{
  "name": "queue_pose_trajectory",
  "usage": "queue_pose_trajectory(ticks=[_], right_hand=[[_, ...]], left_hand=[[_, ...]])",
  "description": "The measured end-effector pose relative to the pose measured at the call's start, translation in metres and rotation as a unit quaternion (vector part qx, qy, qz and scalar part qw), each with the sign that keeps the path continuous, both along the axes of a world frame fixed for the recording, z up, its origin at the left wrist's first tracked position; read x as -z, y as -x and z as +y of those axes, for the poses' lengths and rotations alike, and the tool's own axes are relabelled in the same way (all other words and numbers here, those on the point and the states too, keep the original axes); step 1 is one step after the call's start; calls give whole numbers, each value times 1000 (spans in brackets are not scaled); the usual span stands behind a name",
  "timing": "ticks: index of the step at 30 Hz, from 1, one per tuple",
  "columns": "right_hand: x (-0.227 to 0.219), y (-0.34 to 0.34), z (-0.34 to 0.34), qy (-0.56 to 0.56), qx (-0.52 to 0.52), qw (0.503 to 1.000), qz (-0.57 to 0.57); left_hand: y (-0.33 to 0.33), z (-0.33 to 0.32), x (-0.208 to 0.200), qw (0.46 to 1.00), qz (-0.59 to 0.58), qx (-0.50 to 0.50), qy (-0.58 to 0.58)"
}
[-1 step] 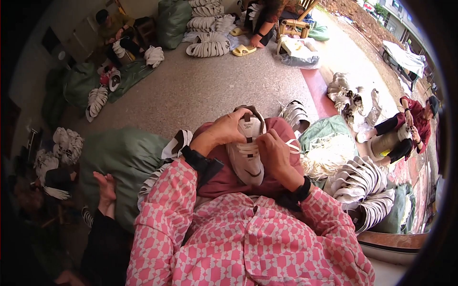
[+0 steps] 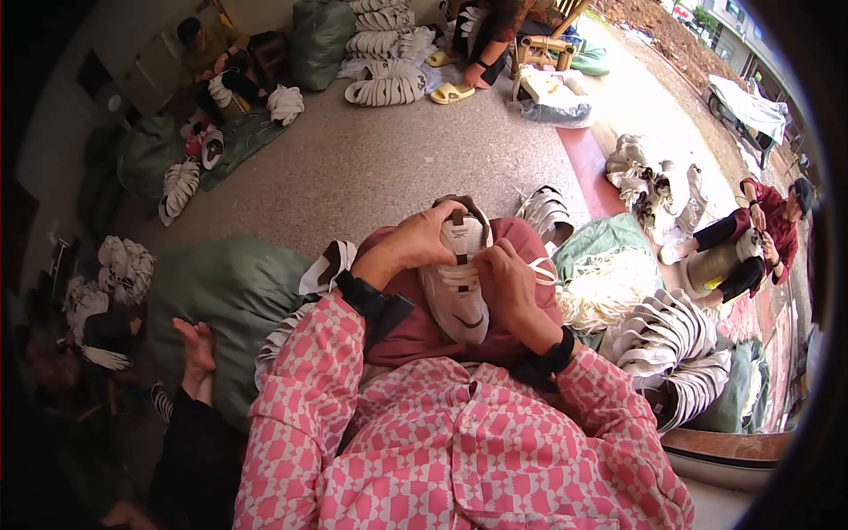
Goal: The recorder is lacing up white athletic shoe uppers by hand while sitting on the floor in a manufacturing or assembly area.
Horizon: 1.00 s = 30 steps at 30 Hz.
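A white shoe upper (image 2: 454, 309) with dark trim lies on my lap, its toe toward me and its tongue standing up at the far end. My left hand (image 2: 415, 240) is closed round its left side near the tongue, thumb at the opening. At the right edge of the lacing, the fingers of my right hand (image 2: 508, 281) are pinched together on a white shoelace (image 2: 541, 270). A loop of that lace sticks out to the right of the hand. Several rungs of lace cross the shoe's front. My fingertips hide the exact spot where the lace is held.
To my right lie a heap of white laces (image 2: 609, 287) on green sacking and stacked shoe uppers (image 2: 667, 331). A stuffed green sack (image 2: 234, 300) is at my left, with a person's bare foot (image 2: 194, 344) against it. Other people sit further off among more uppers (image 2: 386, 88).
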State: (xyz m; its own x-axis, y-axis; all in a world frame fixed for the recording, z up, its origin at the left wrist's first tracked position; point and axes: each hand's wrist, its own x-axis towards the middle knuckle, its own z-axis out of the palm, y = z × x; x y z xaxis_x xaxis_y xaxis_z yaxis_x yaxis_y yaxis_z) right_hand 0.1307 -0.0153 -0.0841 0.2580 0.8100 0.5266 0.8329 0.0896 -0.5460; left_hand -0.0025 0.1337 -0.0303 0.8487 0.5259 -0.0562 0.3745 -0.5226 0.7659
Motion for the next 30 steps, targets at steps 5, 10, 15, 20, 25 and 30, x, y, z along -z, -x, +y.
queue_pose_trajectory(ticks=[5, 10, 15, 20, 25, 30], right_hand=[[-4, -2, 1, 21, -5, 994, 108], [0, -5, 8, 37, -31, 989, 139], [-7, -9, 8, 63, -84, 980, 169], [-10, -6, -1, 93, -87, 984, 125], [-5, 1, 11, 5, -44, 997, 64], [5, 0, 13, -9, -35, 996, 86]], left_hand=[[3, -2, 5, 999, -36, 1, 11], [1, 2, 8, 997, -34, 8, 69], [4, 7, 25, 994, -78, 16, 68], [5, 3, 13, 999, -23, 10, 42], [3, 6, 6, 997, -22, 33, 67], [2, 7, 14, 995, -62, 47, 68]])
